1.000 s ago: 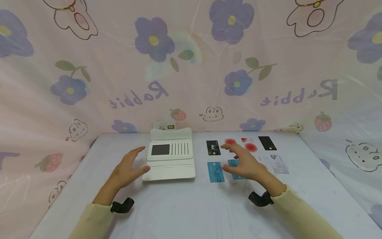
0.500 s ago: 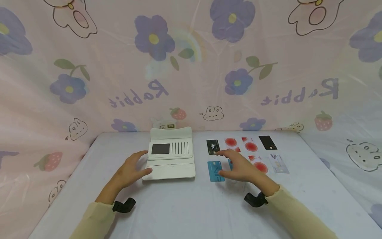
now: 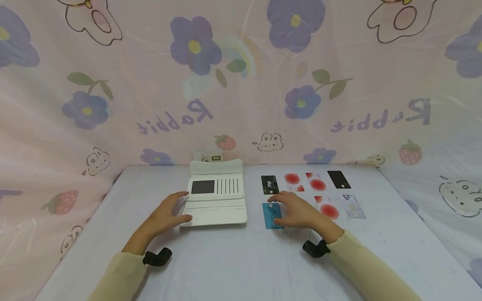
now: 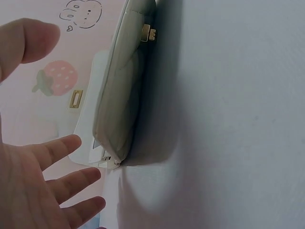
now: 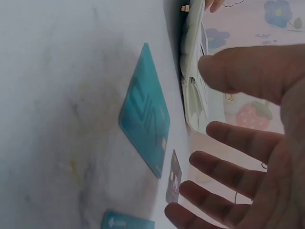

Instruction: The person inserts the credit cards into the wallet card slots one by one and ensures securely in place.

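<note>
A white wallet (image 3: pixel 216 214) lies unfolded on the table, its card slots and dark window facing up. Beside its left edge my left hand (image 3: pixel 162 218) is spread, thumb and fingers apart; whether it touches the wallet I cannot tell. The left wrist view shows the wallet's quilted outer side and gold clasp (image 4: pixel 148 33). My right hand (image 3: pixel 299 212) hovers over a blue VIP card (image 5: pixel 145 114), fingers spread and holding nothing. That card lies flat. A second blue card (image 5: pixel 126 222) is covered by the right hand in the head view.
Behind the right hand lie a black VIP card (image 3: pixel 269 184), several red-and-white cards (image 3: pixel 317 184), a plain black card (image 3: pixel 339 179) and a silver card (image 3: pixel 353 207). A patterned curtain (image 3: pixel 241 92) hangs at the table's back edge.
My right hand has moved left, from above the second blue card to the left blue card. The left hand has shifted slightly right, closer to the wallet.
</note>
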Motion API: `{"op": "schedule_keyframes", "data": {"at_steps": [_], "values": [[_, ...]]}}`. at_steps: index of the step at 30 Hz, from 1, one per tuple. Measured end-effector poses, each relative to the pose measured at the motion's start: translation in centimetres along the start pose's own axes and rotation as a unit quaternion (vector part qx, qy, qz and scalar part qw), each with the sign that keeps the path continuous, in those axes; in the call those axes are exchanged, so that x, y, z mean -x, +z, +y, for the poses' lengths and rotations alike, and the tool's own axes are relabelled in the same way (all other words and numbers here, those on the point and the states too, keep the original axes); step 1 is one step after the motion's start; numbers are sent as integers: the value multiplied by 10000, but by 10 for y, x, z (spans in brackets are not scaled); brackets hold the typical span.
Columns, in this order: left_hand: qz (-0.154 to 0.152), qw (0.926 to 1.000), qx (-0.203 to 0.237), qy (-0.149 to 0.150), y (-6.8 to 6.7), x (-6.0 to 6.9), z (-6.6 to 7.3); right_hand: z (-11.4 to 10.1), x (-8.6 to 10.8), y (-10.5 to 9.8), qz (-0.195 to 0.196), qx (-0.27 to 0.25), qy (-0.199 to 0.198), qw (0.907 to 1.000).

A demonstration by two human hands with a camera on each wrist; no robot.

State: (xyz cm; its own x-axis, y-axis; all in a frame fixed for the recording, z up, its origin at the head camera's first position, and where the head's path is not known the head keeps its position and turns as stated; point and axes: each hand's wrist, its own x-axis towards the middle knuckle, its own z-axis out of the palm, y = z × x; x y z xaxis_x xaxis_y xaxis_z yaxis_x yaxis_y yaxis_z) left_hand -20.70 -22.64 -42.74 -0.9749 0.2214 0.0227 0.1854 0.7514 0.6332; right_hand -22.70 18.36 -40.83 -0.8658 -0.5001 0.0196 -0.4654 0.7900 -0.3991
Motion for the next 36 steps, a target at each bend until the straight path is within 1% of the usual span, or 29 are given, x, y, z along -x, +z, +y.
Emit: {"op": "schedule_keyframes", "data": {"at_steps": [3, 7, 12, 14, 18, 21, 30, 36], "values": [[-57, 10000, -4, -13, 1, -1, 1, 2, -4, 3, -43, 128, -108, 9998], [-79, 9999, -79, 76, 3, -2, 2, 4, -10, 8, -78, 291, -172, 9994], [-97, 9994, -174, 297, 4, -4, 1, 6, -16, 11, -137, 245, -135, 9995], [-134, 9992, -231, 306, 4, -4, 1, 8, -17, 12, -169, 243, -99, 9995], [-225, 9989, -339, 247, 4, -6, 2, 10, -20, 15, -194, 322, -98, 9992], [-286, 9990, -298, 183, 5, -8, 2, 9, -20, 15, -189, 367, -126, 9991], [-382, 9989, -254, -32, 9, -11, 2, 6, -21, 14, -254, 432, -15, 9987], [-373, 9989, -279, -27, 10, -12, 0, 7, -24, 15, -321, 446, 95, 9984]]}}
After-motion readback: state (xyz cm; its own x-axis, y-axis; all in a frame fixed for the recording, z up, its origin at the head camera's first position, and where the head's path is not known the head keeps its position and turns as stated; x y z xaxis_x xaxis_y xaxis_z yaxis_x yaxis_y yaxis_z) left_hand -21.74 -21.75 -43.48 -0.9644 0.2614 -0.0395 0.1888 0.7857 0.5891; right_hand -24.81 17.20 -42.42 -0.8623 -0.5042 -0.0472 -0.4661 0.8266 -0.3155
